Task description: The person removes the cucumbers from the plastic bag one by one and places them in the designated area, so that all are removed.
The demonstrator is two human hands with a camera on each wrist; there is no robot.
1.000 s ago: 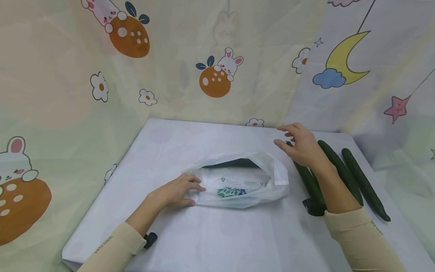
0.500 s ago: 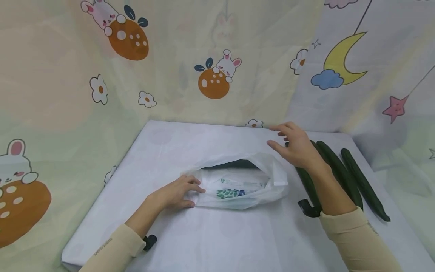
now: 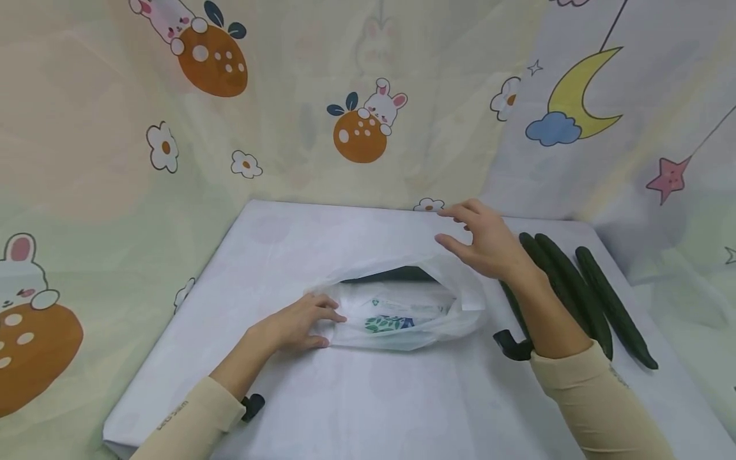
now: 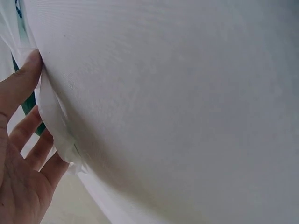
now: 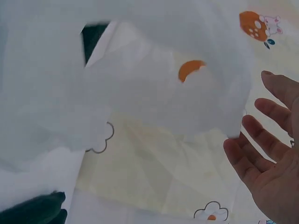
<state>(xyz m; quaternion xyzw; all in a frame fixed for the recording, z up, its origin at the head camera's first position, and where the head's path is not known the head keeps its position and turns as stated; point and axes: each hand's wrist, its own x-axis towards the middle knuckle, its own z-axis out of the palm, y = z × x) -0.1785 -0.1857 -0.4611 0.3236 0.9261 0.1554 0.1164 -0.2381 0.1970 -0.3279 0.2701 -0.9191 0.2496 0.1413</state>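
Note:
A white plastic bag with a green and blue leaf print lies on the table, its mouth gaping. Something dark green shows inside, partly hidden; its kind is unclear. My left hand holds the bag's left rim, with the thumb at the front and fingers inside the mouth; in the left wrist view the thumb presses the film. Above the bag's back right side hovers my right hand, fingers spread and holding nothing. The right wrist view shows its fingers beside the film; contact cannot be told.
Several cucumbers lie side by side on the right of the white-covered table, partly hidden by my right forearm. A patterned cloth hangs behind. Black wrist mounts stick out at both sleeves.
My right hand has moved left, away from the cucumbers and over towards the bag's back right side. The left hand and the bag have stayed in place.

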